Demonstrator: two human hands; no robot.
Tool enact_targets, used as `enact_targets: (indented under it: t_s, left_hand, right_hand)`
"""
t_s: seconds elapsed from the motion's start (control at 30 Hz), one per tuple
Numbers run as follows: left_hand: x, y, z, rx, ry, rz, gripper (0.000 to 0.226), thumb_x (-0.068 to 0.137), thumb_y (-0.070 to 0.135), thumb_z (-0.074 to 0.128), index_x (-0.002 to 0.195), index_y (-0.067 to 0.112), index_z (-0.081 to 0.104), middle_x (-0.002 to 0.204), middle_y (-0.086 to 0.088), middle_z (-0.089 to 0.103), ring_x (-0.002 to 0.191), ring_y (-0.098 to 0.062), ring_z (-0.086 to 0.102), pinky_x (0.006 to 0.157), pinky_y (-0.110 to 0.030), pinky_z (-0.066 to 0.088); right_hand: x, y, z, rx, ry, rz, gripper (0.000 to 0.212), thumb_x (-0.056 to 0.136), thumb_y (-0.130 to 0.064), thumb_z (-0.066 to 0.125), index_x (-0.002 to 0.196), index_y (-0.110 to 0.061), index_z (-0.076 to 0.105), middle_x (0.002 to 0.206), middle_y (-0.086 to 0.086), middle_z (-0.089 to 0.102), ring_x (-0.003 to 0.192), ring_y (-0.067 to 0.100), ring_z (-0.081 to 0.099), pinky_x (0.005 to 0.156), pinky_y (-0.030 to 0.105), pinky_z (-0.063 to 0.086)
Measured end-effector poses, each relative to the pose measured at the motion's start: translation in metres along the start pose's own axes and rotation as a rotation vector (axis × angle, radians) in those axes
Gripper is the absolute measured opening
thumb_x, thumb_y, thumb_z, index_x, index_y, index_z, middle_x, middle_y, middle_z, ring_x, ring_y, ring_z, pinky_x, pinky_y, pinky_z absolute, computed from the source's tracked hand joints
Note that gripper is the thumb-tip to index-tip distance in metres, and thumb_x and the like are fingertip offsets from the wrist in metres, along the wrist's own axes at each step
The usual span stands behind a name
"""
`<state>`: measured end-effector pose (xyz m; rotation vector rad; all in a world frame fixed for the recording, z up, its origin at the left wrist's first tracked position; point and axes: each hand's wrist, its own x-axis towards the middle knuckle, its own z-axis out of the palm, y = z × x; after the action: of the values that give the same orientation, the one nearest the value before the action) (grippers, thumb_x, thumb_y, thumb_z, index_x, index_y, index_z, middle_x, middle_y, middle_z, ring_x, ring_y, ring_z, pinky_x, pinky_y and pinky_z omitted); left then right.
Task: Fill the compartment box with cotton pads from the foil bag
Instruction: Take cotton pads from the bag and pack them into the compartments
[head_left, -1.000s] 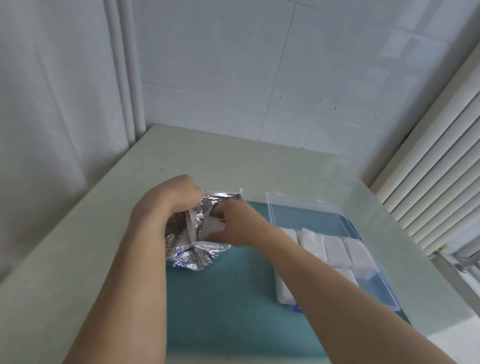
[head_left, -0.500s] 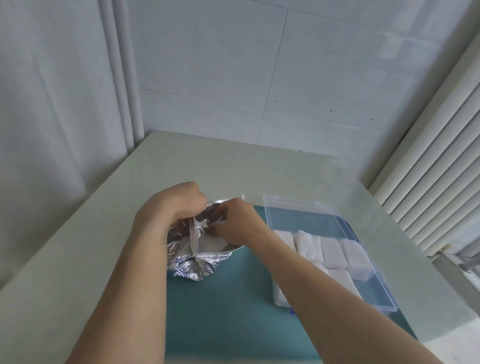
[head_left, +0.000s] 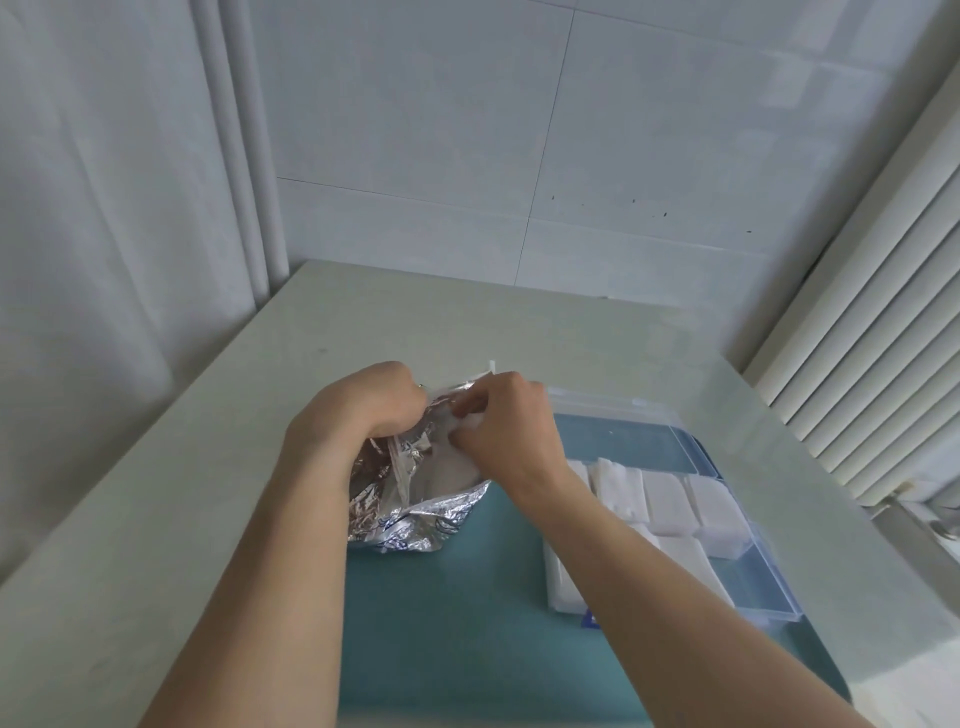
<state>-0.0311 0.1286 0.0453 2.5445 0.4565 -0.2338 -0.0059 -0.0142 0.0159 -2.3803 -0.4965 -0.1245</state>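
While the left hand (head_left: 371, 405) keeps its grip on the rim of the foil bag (head_left: 415, 499) on the table (head_left: 171, 493), the right hand (head_left: 506, 431) has risen from the mouth, fingers pinching white cotton pads (head_left: 470, 422). Another batch looks ready for the compartment box (head_left: 769, 582) just right, already partly filled.

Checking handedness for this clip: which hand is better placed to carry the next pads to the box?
Probably the right hand: its fingers are in the bag mouth on white pads, and the box lies on its side. The left hand grips the bag's edge, holding it open.
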Motion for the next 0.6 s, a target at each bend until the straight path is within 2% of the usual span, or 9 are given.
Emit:
enact_targets:
  t_s: [0.07, 0.1, 0.13, 0.2, 0.27, 0.37, 0.5, 0.57, 0.6]
  left_hand:
    - [0.002, 0.003, 0.003, -0.005, -0.005, -0.031, 0.027, 0.101, 0.009, 0.039, 0.101, -0.005, 0.062, 0.111, -0.025, 0.063, 0.08, -0.032, 0.062, 0.063, -0.025, 0.046]
    - [0.001, 0.006, 0.003, -0.009, -0.004, -0.036, 0.027, 0.101, 0.009, 0.04, 0.105, -0.005, 0.062, 0.105, -0.023, 0.062, 0.08, -0.032, 0.063, 0.062, -0.025, 0.046]
    - [0.0, 0.008, 0.004, -0.003, -0.007, -0.031, 0.025, 0.1, 0.008, 0.04, 0.101, -0.003, 0.062, 0.094, -0.019, 0.059, 0.072, -0.029, 0.059, 0.057, -0.024, 0.043]
    - [-0.001, 0.01, 0.005, 0.009, -0.002, -0.023, 0.024, 0.098, 0.007, 0.041, 0.078, 0.003, 0.053, 0.076, -0.012, 0.049, 0.063, -0.025, 0.049, 0.049, -0.025, 0.036]
    - [-0.001, 0.014, 0.006, 0.053, 0.01, -0.023, 0.03, 0.097, 0.007, 0.041, 0.066, 0.008, 0.044, 0.07, -0.009, 0.043, 0.064, -0.024, 0.046, 0.049, -0.026, 0.032]
    - [-0.001, 0.017, 0.007, 0.066, 0.013, -0.008, 0.03, 0.096, 0.007, 0.04, 0.066, 0.008, 0.042, 0.072, -0.011, 0.045, 0.064, -0.023, 0.047, 0.049, -0.026, 0.033]
    - [-0.004, 0.019, 0.007, 0.062, 0.029, 0.007, 0.029, 0.096, 0.012, 0.044, 0.068, 0.003, 0.045, 0.072, -0.016, 0.048, 0.059, -0.02, 0.044, 0.05, -0.027, 0.03]
    - [-0.003, 0.02, 0.007, 0.06, 0.063, 0.03, 0.033, 0.095, 0.017, 0.047, 0.067, 0.0, 0.044, 0.069, -0.021, 0.046, 0.055, -0.021, 0.039, 0.049, -0.028, 0.025]
    - [-0.003, 0.021, 0.008, 0.049, 0.092, 0.051, 0.036, 0.095, 0.021, 0.047, 0.065, 0.003, 0.042, 0.064, -0.017, 0.043, 0.054, -0.022, 0.038, 0.049, -0.028, 0.024]
  right_hand:
    - [-0.002, 0.003, -0.004, -0.052, 0.062, -0.015, 0.029, 0.073, -0.001, 0.064, 0.09, -0.021, 0.077, 0.093, 0.0, 0.075, 0.088, 0.023, 0.067, 0.072, 0.03, 0.054]
    - [-0.003, 0.004, -0.006, -0.101, 0.067, -0.015, 0.029, 0.074, -0.002, 0.064, 0.089, -0.023, 0.076, 0.092, -0.001, 0.074, 0.087, 0.024, 0.066, 0.071, 0.031, 0.054]
    - [-0.004, 0.006, -0.006, -0.137, 0.052, -0.015, 0.027, 0.074, -0.003, 0.064, 0.088, -0.023, 0.075, 0.092, -0.002, 0.074, 0.086, 0.025, 0.066, 0.07, 0.031, 0.054]
    - [-0.004, 0.01, -0.008, -0.098, 0.011, -0.026, 0.025, 0.073, -0.001, 0.066, 0.085, -0.021, 0.076, 0.088, -0.002, 0.074, 0.084, 0.023, 0.066, 0.069, 0.029, 0.053]
    - [-0.003, 0.013, -0.012, 0.026, 0.004, 0.007, 0.023, 0.071, 0.0, 0.069, 0.082, -0.018, 0.077, 0.081, -0.003, 0.073, 0.078, 0.018, 0.066, 0.065, 0.024, 0.052]
    - [0.001, 0.022, -0.025, 0.313, -0.005, 0.173, 0.02, 0.067, -0.002, 0.079, 0.075, -0.02, 0.076, 0.073, -0.004, 0.072, 0.065, 0.01, 0.064, 0.058, 0.024, 0.051]
    - [0.001, 0.039, -0.043, 0.659, -0.017, 0.345, 0.022, 0.066, 0.005, 0.086, 0.074, -0.011, 0.072, 0.073, 0.01, 0.072, 0.062, 0.02, 0.067, 0.06, 0.031, 0.059]
    - [-0.001, 0.048, -0.051, 0.806, -0.032, 0.397, 0.022, 0.068, 0.008, 0.084, 0.077, -0.006, 0.069, 0.073, 0.012, 0.071, 0.063, 0.022, 0.068, 0.062, 0.033, 0.061]
    - [-0.002, 0.052, -0.056, 0.859, -0.042, 0.419, 0.022, 0.069, 0.009, 0.083, 0.077, -0.006, 0.068, 0.073, 0.01, 0.07, 0.064, 0.023, 0.068, 0.066, 0.036, 0.062]
